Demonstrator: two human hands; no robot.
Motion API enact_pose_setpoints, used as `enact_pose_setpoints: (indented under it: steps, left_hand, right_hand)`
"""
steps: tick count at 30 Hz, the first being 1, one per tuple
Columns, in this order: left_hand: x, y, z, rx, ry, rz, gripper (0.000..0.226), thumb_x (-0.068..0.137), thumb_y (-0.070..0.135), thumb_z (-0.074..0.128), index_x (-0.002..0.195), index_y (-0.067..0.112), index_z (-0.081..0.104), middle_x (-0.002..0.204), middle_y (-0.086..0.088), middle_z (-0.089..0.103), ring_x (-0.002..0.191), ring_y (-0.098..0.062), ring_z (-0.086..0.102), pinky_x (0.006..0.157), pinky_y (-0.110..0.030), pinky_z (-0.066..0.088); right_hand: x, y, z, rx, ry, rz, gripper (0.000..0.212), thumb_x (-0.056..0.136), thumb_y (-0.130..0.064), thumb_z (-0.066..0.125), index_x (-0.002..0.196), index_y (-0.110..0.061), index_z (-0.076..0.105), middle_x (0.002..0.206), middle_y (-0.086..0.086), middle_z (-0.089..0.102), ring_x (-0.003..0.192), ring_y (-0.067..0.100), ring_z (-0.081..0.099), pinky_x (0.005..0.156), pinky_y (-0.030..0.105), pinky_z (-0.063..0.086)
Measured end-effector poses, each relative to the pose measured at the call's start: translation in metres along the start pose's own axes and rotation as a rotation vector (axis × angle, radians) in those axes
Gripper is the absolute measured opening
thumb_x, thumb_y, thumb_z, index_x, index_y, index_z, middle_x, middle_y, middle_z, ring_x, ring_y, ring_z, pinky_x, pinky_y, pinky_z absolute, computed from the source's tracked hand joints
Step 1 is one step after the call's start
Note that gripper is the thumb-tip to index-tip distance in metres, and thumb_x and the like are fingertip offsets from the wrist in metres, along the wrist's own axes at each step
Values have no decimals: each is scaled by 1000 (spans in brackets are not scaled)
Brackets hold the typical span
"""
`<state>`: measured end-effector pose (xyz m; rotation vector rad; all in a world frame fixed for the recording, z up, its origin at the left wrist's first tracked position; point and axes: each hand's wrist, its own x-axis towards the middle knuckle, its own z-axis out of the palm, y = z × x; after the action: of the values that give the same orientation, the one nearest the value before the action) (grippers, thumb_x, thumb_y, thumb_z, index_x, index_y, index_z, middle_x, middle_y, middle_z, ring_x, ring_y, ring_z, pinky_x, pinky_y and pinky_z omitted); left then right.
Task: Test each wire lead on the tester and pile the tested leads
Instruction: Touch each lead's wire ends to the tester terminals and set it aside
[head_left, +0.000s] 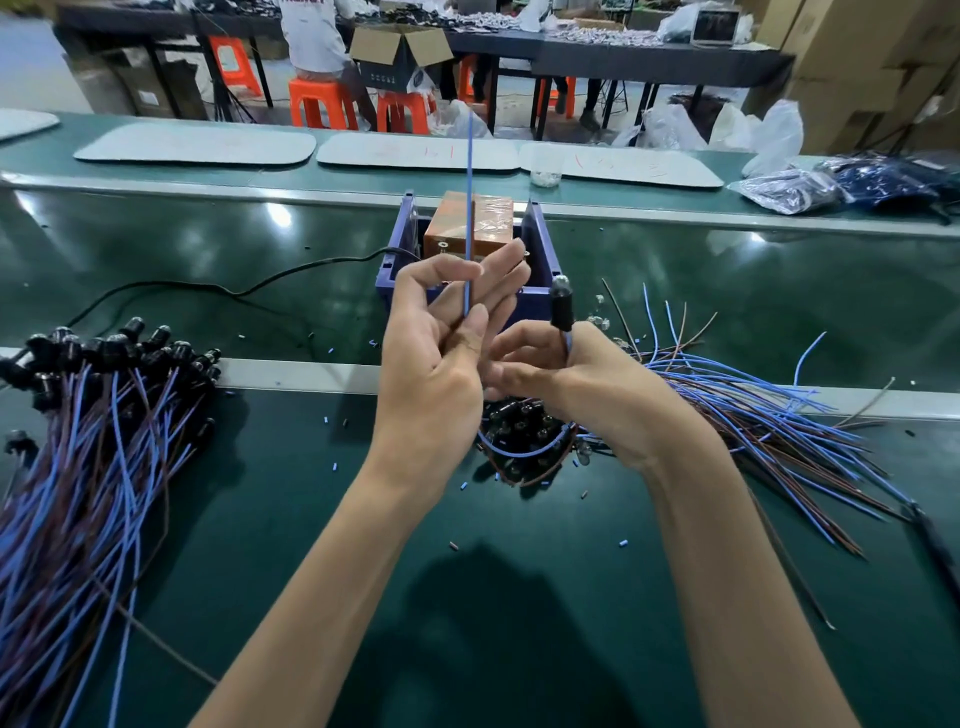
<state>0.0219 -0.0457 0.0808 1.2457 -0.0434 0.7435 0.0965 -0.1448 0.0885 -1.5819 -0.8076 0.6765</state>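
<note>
A pile of black-capped leads (104, 415) lies at the left of the green surface (311, 519). The left hand (436, 343) pinches a blue wire lead (469, 208) upright in front of the blue tester (543, 244). The right hand (571, 384) grips the lead's black bulb end (561, 309). Loose leads (753, 415) fan out to the right.

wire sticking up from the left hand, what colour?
Light blue. Clearest in the head view, where the wire rises past the tester.

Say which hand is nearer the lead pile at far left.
Left. Left hand is right of that pile, pinching a blue wire; right hand, holding the lamp, is farther right.
</note>
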Motion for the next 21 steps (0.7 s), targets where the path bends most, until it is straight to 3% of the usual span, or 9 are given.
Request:
enact_pose_setpoints:
  steps: [3, 6, 9, 13, 17, 21]
  left_hand:
    - [-2, -2, 2, 22, -35, 7, 35, 95, -19, 25, 96, 12, 41, 120, -8, 64, 115, -16, 62, 98, -23, 46]
    - [-1, -3, -1, 60, -22, -2, 34, 96, -17, 27, 96, 13, 43, 122, -8, 63, 116, -15, 62, 99, -22, 47]
    - [2, -3, -7, 73, 19, -14, 32, 98, -13, 29, 97, 15, 44, 120, -6, 64, 114, -14, 63, 99, -24, 48]
    - [6, -5, -18, 190, 163, -66, 26, 101, -2, 32, 102, 22, 43, 117, -3, 65, 102, -9, 68, 83, -21, 54]
    - [8, -10, -35, 590, 273, -39, 28, 101, 9, 41, 123, 26, 39, 109, 3, 69, 75, -4, 71, 64, -17, 54]
    - [9, -14, -44, 886, 262, -31, 36, 97, 14, 54, 132, 22, 51, 97, 11, 69, 59, -7, 70, 78, -36, 57]
  right_hand:
    - [0, 2, 2, 19, -58, -15, 14, 89, 2, 59, 87, -9, 67, 69, -5, 69, 58, 2, 62, 53, 4, 41]
    - [1, 3, 1, 37, -23, -11, 6, 87, -3, 65, 85, -7, 69, 71, 0, 68, 63, 10, 62, 63, 14, 49]
    - [1, 0, 2, -1, 30, -1, 12, 90, -6, 63, 78, -9, 63, 64, -1, 65, 57, 6, 57, 54, 8, 42]
    - [2, -5, 3, 117, 156, 37, 20, 97, -7, 51, 78, -10, 53, 75, 7, 70, 58, 7, 65, 44, 6, 39]
    - [6, -3, -1, 284, 435, -9, 16, 98, -8, 51, 82, -12, 51, 66, 1, 70, 54, 10, 68, 39, 9, 40]
    - [9, 5, -10, 223, 599, -43, 5, 95, -7, 55, 99, -10, 58, 59, -4, 67, 45, 3, 57, 40, 7, 36]
